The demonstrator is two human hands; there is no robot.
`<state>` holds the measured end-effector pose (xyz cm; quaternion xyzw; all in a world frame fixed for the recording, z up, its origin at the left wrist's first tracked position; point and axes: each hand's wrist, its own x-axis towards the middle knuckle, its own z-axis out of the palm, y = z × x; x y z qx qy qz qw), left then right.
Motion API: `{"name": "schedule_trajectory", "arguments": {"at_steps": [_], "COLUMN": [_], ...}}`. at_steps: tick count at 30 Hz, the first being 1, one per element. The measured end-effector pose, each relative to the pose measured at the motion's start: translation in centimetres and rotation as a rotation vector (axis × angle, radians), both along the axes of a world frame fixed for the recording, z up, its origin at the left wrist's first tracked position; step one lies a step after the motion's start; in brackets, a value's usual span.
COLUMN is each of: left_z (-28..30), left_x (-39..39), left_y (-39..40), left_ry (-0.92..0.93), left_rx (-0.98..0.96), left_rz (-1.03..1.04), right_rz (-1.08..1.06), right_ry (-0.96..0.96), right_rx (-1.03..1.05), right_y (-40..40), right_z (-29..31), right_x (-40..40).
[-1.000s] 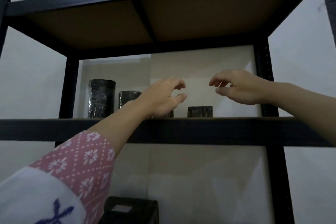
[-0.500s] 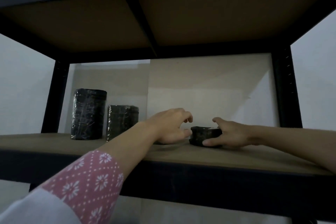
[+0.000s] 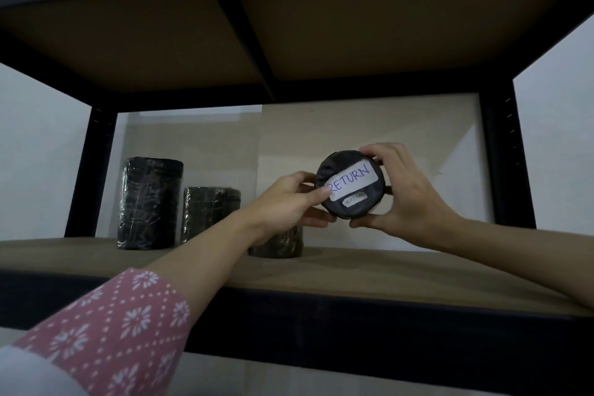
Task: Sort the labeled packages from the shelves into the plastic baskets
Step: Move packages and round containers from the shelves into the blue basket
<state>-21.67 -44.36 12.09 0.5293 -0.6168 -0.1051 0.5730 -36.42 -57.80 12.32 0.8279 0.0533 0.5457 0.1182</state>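
While both hands grip the round black package point(image 3: 350, 190) above the shelf point(image 3: 369, 264), left hand point(image 3: 289, 202) and right hand point(image 3: 408, 193) pinching its rim, you are reading its label point(image 3: 350, 182): "RETURN". Next, carry it to the matching basket; none is in view.

This looks like a small storeroom or packing area. A black metal rack point(image 3: 501, 157) with bare chipboard shelves point(image 3: 369, 270) stands against a plain white wall point(image 3: 353, 128). At 9 o'clock on the shelf stand black-wrapped cylindrical packages point(image 3: 149, 202), and toward 3 o'clock a round package point(image 3: 352, 185) bears a handwritten "RETURN" label point(image 3: 350, 182).
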Motion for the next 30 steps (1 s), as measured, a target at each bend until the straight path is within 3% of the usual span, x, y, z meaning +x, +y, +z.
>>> {"name": "schedule_trajectory", "arguments": {"at_steps": [9, 15, 21, 30], "left_z": [0.3, -0.1, 0.0, -4.5], "left_x": [-0.3, -0.7, -3.6, -15.0], "left_y": [0.6, 2.0, 5.1, 7.8], "left_ry": [-0.089, -0.287, -0.507, -0.567], "left_rx": [-0.169, -0.166, -0.208, -0.333], "left_rz": [0.076, 0.245, 0.335, 0.197], "right_rz": [-0.040, -0.115, -0.188, -0.154], "right_ry": [-0.030, 0.042, -0.015, -0.154], "right_rx": [0.013, 0.011, -0.039, 0.029], "right_y": [0.1, 2.1, 5.5, 8.6], "right_z": [1.0, 2.1, 1.8, -3.3], "right_x": [-0.3, -2.0, -7.8, -20.8]}}
